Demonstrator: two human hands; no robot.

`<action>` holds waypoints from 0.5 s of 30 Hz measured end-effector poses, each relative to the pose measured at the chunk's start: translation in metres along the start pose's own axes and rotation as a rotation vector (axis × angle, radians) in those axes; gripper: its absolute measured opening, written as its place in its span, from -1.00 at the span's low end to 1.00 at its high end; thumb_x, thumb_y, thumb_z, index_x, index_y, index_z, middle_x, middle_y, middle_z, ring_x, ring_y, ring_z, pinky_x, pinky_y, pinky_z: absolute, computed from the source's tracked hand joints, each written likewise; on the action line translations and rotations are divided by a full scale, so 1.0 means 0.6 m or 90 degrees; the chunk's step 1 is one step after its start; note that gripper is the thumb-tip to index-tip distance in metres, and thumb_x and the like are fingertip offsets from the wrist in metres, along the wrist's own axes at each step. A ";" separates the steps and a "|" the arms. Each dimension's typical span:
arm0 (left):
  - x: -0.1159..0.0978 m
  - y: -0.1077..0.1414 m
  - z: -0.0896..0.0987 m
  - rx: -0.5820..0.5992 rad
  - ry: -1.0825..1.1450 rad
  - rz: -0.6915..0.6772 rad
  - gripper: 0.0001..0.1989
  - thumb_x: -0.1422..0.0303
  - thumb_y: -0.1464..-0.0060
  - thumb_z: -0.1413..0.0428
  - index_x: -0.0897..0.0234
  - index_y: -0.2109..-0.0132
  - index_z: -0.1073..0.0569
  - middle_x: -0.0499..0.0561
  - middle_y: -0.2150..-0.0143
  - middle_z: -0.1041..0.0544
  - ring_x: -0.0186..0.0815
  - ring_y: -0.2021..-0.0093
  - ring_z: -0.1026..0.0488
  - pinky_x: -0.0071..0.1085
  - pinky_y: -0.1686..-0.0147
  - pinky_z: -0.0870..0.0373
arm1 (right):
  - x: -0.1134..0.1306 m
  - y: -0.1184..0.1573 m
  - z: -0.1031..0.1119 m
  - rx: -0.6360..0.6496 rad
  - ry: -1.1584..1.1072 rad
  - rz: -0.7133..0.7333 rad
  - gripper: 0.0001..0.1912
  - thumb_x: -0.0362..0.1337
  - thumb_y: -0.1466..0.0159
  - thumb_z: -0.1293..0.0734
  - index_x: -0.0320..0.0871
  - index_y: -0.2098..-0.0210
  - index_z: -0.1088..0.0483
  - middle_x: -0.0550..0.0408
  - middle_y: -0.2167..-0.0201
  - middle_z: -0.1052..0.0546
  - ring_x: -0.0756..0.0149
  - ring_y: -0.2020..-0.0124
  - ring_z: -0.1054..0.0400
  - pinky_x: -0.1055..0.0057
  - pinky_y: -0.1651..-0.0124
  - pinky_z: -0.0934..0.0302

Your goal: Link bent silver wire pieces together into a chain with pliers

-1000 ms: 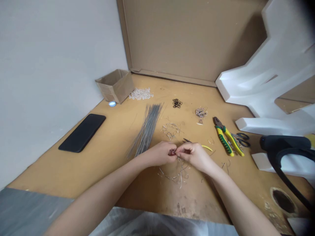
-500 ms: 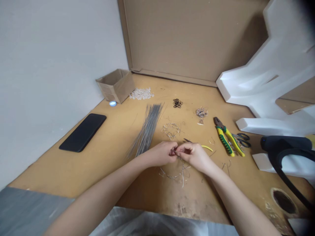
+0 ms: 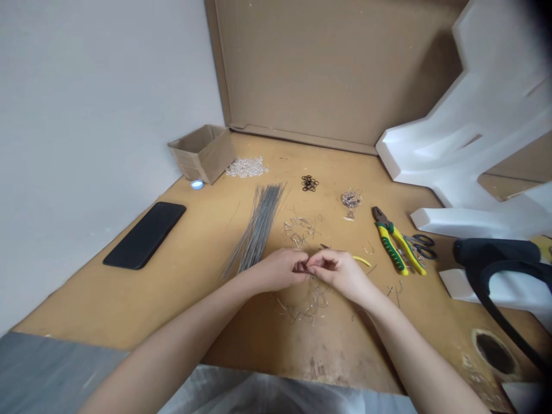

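My left hand [image 3: 287,269] and my right hand [image 3: 338,271] meet at the middle of the table, fingers pinched together. A looped chain of thin wire pieces [image 3: 302,313] hangs below them, and its upper part disappears into the fingers of both hands. Just left of my left hand lies a bundle of straight grey wires [image 3: 261,227]. Bent wire pieces [image 3: 298,231] are scattered beyond the hands. A tool with a yellow handle [image 3: 361,260] lies partly hidden behind my right hand.
Green-yellow pliers [image 3: 394,241] and small scissors [image 3: 425,246] lie right. Farther back are black rings [image 3: 309,183], a wire pile [image 3: 351,198], clear small pieces [image 3: 248,167] and a cardboard box [image 3: 204,152]. A black phone [image 3: 145,234] is left; white foam [image 3: 431,144] stands right.
The hanging wire chain has swung and shifted slightly beneath my hands. Both hands keep nearly the same pinch, and the whole view has moved a little.
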State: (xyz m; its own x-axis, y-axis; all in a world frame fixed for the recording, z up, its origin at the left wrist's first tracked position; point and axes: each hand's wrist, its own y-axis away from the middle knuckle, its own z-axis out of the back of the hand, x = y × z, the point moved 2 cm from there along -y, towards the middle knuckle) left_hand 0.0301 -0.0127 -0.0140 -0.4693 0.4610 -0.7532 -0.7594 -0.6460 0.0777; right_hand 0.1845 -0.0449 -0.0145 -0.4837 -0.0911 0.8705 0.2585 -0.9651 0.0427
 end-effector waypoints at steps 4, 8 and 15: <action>-0.004 0.001 0.003 0.005 0.003 0.009 -0.95 0.43 0.05 -0.05 0.33 0.39 -0.38 -0.09 0.44 -0.39 -0.42 0.42 -0.29 -0.56 0.45 -0.17 | 0.008 0.002 0.010 -0.014 0.022 0.002 -0.90 -0.32 -0.11 -0.28 -0.16 0.41 -0.43 0.13 0.47 -0.50 0.38 0.44 -0.35 0.48 0.37 -0.20; -0.004 0.003 0.006 0.007 0.014 0.023 -0.89 0.44 0.02 -0.02 0.31 0.32 -0.43 -0.07 0.41 -0.43 -0.43 0.42 -0.33 -0.56 0.43 -0.19 | 0.018 0.009 0.022 0.029 0.121 0.022 -0.90 -0.33 -0.11 -0.26 -0.16 0.43 -0.42 0.15 0.50 -0.46 0.41 0.47 -0.30 0.51 0.41 -0.15; 0.000 0.003 0.006 0.001 0.007 0.007 -0.90 0.45 0.01 -0.02 0.30 0.32 -0.42 -0.07 0.40 -0.46 -0.43 0.41 -0.34 -0.56 0.42 -0.19 | 0.012 0.014 0.013 0.092 0.193 0.008 -0.96 -0.32 -0.08 -0.29 -0.14 0.44 -0.34 0.20 0.52 -0.45 0.45 0.51 -0.27 0.54 0.44 -0.10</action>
State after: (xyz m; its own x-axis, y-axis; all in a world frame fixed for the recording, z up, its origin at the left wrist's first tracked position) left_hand 0.0273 -0.0114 -0.0116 -0.4728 0.4475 -0.7591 -0.7548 -0.6502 0.0869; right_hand 0.1895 -0.0520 -0.0040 -0.7003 -0.1927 0.6874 0.3714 -0.9207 0.1202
